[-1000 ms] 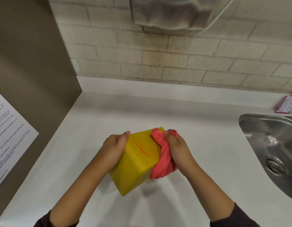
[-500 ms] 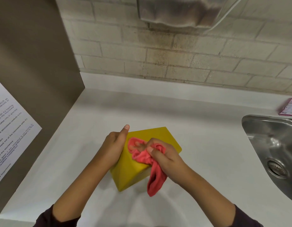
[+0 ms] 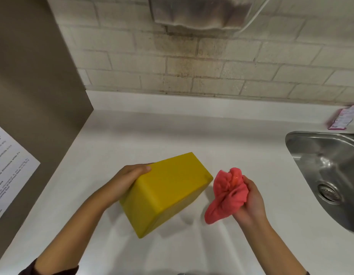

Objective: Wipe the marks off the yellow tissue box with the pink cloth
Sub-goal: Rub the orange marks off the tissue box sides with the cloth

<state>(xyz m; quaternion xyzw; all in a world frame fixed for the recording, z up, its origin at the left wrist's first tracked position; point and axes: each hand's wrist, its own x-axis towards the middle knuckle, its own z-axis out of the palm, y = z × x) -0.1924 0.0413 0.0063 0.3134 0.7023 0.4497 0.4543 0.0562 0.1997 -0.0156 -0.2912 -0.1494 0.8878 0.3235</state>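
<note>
In the head view, the left hand [image 3: 124,181] is gripping the yellow tissue box [image 3: 166,192] at its left end, the thumb lying over the top edge while the other fingers are hidden behind the box. The box is sitting at the middle of the white counter [image 3: 172,135], turned at an angle so one corner is pointing toward the person and another toward the sink [image 3: 327,169]; whether it is resting flat or being tipped up slightly cannot be told. Its faces that are showing are looking plain yellow, with no marks visible on them. The right hand [image 3: 249,203] is closing around the pink cloth [image 3: 226,195], which is bunching up in the palm with folds sticking out above and a tail hanging down to the left; a small orange smear is showing near the top of the cloth. The cloth is being held just beside the right end of the box, apart from it and not touching. The steel sink is lying to the right, a small pink packet [image 3: 343,117] is resting on the ledge behind it, and a printed sheet [image 3: 7,171] is hanging on the brown panel at the left.
</note>
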